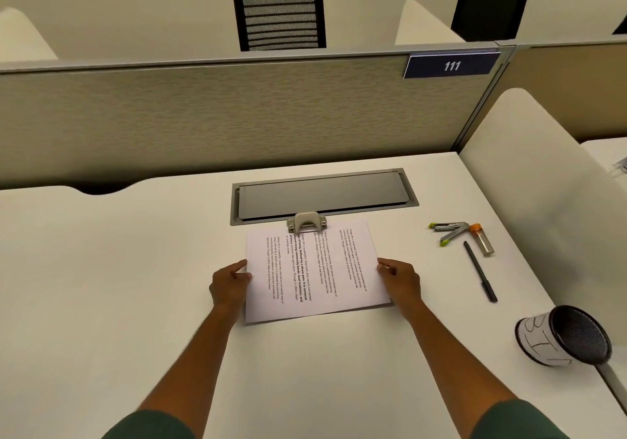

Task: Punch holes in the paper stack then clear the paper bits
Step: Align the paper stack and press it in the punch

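Observation:
A stack of printed white paper (315, 269) lies on the white desk (118, 269), its far edge slid into a small beige hole punch (307, 222). My left hand (229, 286) grips the stack's left edge with curled fingers. On the opposite side, my right hand (400, 279) pinches the right edge. The punch stands just in front of a grey cable hatch (325, 194). No paper bits are visible on the desk.
To the right lie a green-tipped stapler (448, 231), a clear tube with an orange cap (481, 238) and a black pen (480, 270). A black mesh bin (563, 337) lies tipped at the right edge. Beige partitions (203, 116) wall the back and right.

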A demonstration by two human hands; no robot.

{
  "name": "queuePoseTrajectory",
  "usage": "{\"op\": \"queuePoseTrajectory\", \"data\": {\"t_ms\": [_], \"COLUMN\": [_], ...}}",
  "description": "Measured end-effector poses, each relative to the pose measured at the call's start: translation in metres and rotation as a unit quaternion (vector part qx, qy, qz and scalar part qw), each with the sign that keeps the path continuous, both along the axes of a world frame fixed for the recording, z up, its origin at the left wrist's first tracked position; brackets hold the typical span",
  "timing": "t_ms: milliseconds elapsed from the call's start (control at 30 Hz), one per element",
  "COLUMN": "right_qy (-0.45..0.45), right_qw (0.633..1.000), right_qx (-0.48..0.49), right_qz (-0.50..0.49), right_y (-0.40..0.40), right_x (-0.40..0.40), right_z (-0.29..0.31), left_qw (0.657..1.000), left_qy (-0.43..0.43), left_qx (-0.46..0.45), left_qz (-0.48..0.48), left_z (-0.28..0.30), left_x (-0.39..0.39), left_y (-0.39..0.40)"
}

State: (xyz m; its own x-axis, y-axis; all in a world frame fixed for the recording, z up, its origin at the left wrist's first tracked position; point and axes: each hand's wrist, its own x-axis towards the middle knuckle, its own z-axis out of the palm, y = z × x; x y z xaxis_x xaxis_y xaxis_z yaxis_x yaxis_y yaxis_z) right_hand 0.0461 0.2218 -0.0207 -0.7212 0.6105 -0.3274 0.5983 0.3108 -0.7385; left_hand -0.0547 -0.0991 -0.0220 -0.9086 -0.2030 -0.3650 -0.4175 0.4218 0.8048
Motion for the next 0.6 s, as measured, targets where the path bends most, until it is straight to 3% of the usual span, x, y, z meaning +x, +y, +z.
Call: {"op": "queuePoseTrajectory", "data": {"t_ms": [600], "right_qy": [-0.001], "right_qw": [1.0], "right_qx": [-0.005], "right_qz": [-0.007], "right_y": [-0.0028], "right_x": [0.0009], "right_z": [0.0025], "left_qw": [0.999], "left_qy": [-0.027], "left_qx": [0.016], "left_qz": [-0.02], "left_z": [-0.0018], "left_x": [-0.0052], "left_y": [-0.001]}}
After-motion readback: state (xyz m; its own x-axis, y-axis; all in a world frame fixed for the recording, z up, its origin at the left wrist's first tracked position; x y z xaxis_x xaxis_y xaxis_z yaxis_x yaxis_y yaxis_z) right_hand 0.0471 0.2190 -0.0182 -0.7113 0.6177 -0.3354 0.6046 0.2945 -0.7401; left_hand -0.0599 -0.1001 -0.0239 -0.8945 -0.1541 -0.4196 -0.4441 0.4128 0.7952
